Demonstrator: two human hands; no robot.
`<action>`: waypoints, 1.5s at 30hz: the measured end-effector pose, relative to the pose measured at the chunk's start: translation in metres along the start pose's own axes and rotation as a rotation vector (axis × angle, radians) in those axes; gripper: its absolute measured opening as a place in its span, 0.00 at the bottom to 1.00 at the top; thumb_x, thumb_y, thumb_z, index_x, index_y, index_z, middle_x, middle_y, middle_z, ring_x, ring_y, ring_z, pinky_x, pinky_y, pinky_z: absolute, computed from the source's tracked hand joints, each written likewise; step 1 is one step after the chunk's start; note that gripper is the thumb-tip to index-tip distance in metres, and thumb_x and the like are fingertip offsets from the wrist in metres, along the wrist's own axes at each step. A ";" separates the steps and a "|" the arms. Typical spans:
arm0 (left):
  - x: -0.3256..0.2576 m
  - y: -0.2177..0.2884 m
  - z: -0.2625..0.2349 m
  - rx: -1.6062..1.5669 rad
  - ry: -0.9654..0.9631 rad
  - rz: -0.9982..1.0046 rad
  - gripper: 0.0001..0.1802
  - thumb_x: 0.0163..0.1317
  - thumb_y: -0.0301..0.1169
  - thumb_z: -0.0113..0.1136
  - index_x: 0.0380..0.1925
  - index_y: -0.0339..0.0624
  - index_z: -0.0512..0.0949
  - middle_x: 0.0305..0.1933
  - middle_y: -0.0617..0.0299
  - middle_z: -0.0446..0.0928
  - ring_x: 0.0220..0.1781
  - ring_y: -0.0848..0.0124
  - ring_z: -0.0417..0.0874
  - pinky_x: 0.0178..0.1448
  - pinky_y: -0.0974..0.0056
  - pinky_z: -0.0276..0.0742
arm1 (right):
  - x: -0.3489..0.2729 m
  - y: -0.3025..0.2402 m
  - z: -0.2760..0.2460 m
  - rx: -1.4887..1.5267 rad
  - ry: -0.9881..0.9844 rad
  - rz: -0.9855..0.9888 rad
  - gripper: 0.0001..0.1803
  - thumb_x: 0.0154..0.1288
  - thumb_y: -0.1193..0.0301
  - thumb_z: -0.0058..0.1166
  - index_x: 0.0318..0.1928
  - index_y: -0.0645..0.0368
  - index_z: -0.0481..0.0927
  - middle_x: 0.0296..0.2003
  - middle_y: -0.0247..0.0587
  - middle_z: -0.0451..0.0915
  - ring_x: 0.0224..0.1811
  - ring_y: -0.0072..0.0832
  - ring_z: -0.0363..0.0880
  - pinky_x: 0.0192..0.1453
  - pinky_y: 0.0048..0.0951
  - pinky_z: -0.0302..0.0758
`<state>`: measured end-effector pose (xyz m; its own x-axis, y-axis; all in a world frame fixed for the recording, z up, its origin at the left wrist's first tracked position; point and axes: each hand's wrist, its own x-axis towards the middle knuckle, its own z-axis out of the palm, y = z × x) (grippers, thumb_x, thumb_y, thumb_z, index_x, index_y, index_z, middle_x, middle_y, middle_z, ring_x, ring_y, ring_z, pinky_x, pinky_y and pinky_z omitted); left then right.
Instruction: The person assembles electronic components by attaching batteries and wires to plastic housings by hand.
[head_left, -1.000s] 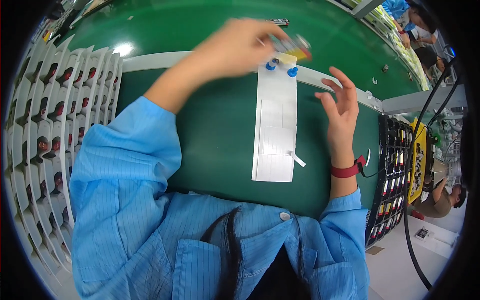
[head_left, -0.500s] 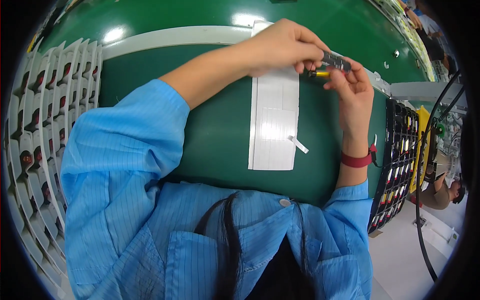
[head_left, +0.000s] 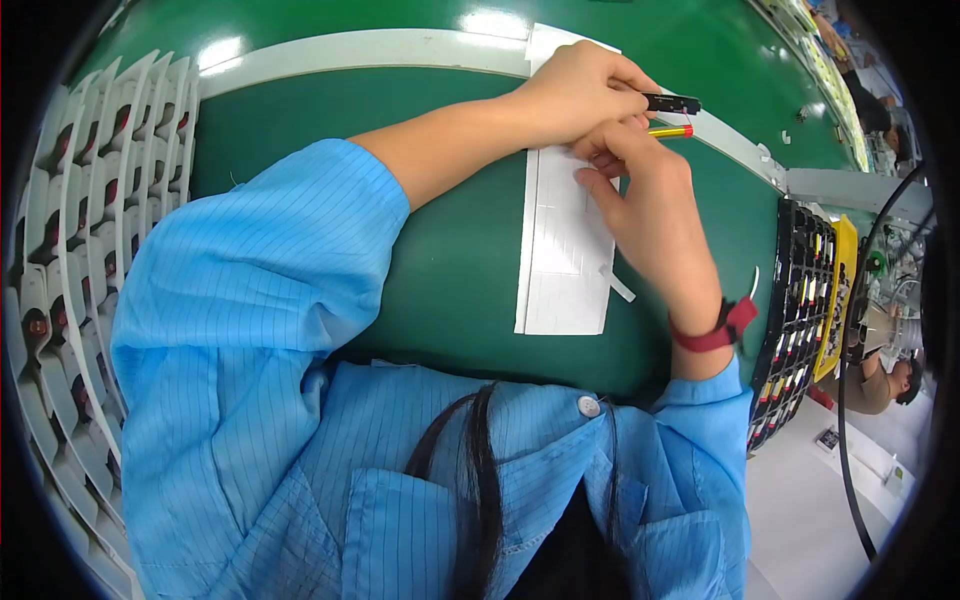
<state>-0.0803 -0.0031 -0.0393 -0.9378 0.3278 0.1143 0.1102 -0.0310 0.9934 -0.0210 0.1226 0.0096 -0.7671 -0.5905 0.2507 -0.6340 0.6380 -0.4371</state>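
Observation:
My left hand (head_left: 585, 98) is closed on a slim black casing (head_left: 674, 103) that sticks out to the right of its fingertips. Just below the casing lies a small yellow cylindrical cell with a red end (head_left: 672, 131), its near end hidden behind my fingers. A thin wire seems to run between the cell and the casing. My right hand (head_left: 650, 195) is beneath my left, fingers bent inward and close to the thumb; whatever they pinch is hidden. Under both hands a white sheet of labels (head_left: 568, 235) lies on the green mat, with a small white strip (head_left: 622, 287) hanging off its right edge.
Pale stacked trays (head_left: 95, 230) holding dark and red parts stand at the left. A black rack of similar yellow-and-red pieces (head_left: 790, 330) stands at the right, beside a yellow bin (head_left: 838, 290). A black cable (head_left: 843, 420) hangs there. Another person (head_left: 880, 385) is farther right.
My right hand has left the casing's right end and moved left and down, beside my left fingertips over the sheet. The casing has turned to lie nearly level, and the cell's red end now shows.

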 end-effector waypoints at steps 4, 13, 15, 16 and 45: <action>0.003 0.001 -0.002 -0.259 0.010 -0.090 0.14 0.56 0.26 0.51 0.41 0.30 0.74 0.35 0.55 0.79 0.34 0.74 0.79 0.40 0.72 0.75 | 0.009 0.006 -0.003 0.235 -0.139 0.147 0.12 0.47 0.86 0.54 0.35 0.66 0.72 0.27 0.39 0.75 0.29 0.24 0.75 0.35 0.22 0.73; -0.006 0.004 -0.002 -0.130 0.032 -0.121 0.14 0.58 0.24 0.50 0.43 0.26 0.73 0.38 0.50 0.77 0.39 0.71 0.80 0.46 0.73 0.76 | -0.046 -0.020 -0.018 -0.060 0.103 -0.302 0.12 0.49 0.88 0.51 0.33 0.63 0.69 0.26 0.41 0.74 0.29 0.28 0.74 0.35 0.22 0.73; -0.009 0.008 -0.005 -0.186 0.025 -0.145 0.15 0.58 0.23 0.49 0.44 0.26 0.72 0.38 0.49 0.77 0.40 0.70 0.80 0.47 0.73 0.76 | -0.055 -0.021 -0.039 0.178 0.211 -0.366 0.13 0.51 0.88 0.50 0.36 0.63 0.68 0.29 0.42 0.74 0.30 0.28 0.74 0.35 0.25 0.74; -0.006 0.010 0.001 -0.251 -0.017 -0.170 0.15 0.58 0.23 0.49 0.44 0.25 0.72 0.39 0.48 0.77 0.40 0.70 0.80 0.49 0.73 0.75 | -0.054 -0.016 -0.033 0.441 0.477 -0.111 0.15 0.53 0.86 0.52 0.40 0.62 0.67 0.33 0.43 0.73 0.32 0.28 0.73 0.36 0.27 0.74; -0.007 0.015 0.004 -0.187 -0.109 -0.264 0.15 0.60 0.27 0.50 0.44 0.27 0.73 0.41 0.51 0.75 0.44 0.65 0.80 0.49 0.73 0.75 | -0.016 0.075 -0.015 0.914 0.434 0.448 0.11 0.52 0.81 0.57 0.36 0.65 0.70 0.30 0.39 0.77 0.30 0.18 0.75 0.34 0.15 0.70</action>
<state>-0.0708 -0.0017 -0.0253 -0.8842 0.4460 -0.1388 -0.2038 -0.1010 0.9738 -0.0576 0.1876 -0.0146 -0.9918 -0.0598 0.1133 -0.1158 0.0393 -0.9925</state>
